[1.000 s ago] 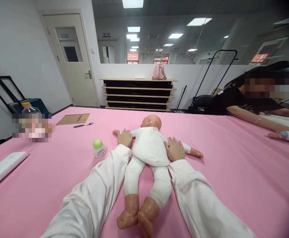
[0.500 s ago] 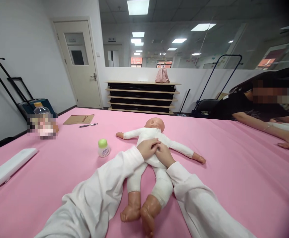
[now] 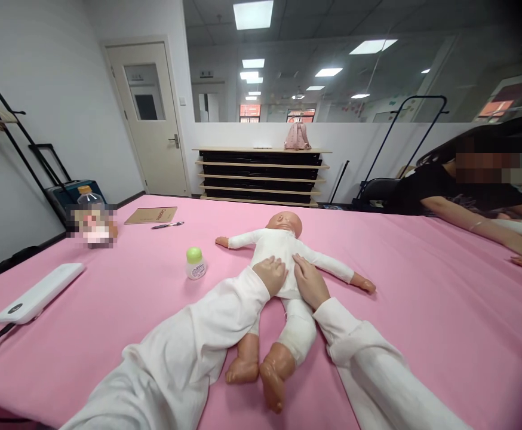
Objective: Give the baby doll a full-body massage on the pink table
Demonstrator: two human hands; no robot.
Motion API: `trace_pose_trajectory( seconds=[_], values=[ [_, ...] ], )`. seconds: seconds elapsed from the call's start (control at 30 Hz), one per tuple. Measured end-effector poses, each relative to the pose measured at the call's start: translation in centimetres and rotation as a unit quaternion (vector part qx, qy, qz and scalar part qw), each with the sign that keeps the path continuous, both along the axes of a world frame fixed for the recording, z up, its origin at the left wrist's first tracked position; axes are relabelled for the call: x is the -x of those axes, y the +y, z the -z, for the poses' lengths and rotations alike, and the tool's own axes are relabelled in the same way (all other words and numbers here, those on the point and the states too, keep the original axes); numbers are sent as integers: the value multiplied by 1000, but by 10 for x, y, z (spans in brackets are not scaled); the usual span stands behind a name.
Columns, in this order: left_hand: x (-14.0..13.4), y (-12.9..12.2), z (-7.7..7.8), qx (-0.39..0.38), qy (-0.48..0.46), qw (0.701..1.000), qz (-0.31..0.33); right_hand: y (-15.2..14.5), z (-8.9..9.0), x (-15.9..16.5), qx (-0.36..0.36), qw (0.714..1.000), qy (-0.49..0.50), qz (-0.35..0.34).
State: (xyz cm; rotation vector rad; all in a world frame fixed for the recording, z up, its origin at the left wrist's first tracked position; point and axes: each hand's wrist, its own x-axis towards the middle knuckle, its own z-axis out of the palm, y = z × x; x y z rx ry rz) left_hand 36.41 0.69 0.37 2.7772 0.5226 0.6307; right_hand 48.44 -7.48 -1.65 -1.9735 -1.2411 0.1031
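A baby doll [image 3: 275, 243] in a white bodysuit lies on its back, its head away from me and its bare feet towards me. My left hand [image 3: 272, 275] rests flat on the left side of its belly, fingers stretched out. On the right side of the belly lies my right hand [image 3: 309, 280], also flat with fingers extended. A strip of white cloth shows between the two hands. Neither hand grasps anything. Left of the doll stands a small jar [image 3: 195, 264] with a green lid.
The pink-covered table [image 3: 422, 334] also bears a white power bank [image 3: 41, 292] with a cable, a pen [image 3: 168, 225], a brown notebook [image 3: 151, 215] and a bottle [image 3: 91, 218]. At the far right a person in black [image 3: 449, 194] leans over the table, arms stretched forward.
My hands, whose fingertips met at the middle of the doll's belly, have moved apart to either side. The view has shifted slightly left.
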Motion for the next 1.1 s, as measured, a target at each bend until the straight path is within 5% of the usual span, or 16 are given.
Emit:
trace_pose_trajectory(
  seconds=[0.13,0.3,0.43,0.63,0.9,1.0,1.1],
  values=[
    [0,-2,-2,-48,32,986,156,21,-35,2,19,986,22,-162],
    [4,10,3,-16,21,985,172,65,-53,1,134,943,-106,-286],
    [7,15,5,30,-8,985,169,82,-41,-11,84,965,-158,-192],
    [3,13,7,55,-22,987,148,58,-21,-23,52,991,-116,-35],
    [-4,15,5,152,-39,978,136,12,28,-21,-7,997,-68,-37],
    [-9,16,-2,177,-24,977,114,1,32,-11,-15,998,-55,-29],
    [-11,16,-6,124,-15,991,55,-6,26,-4,14,998,-36,-40]
  ],
)
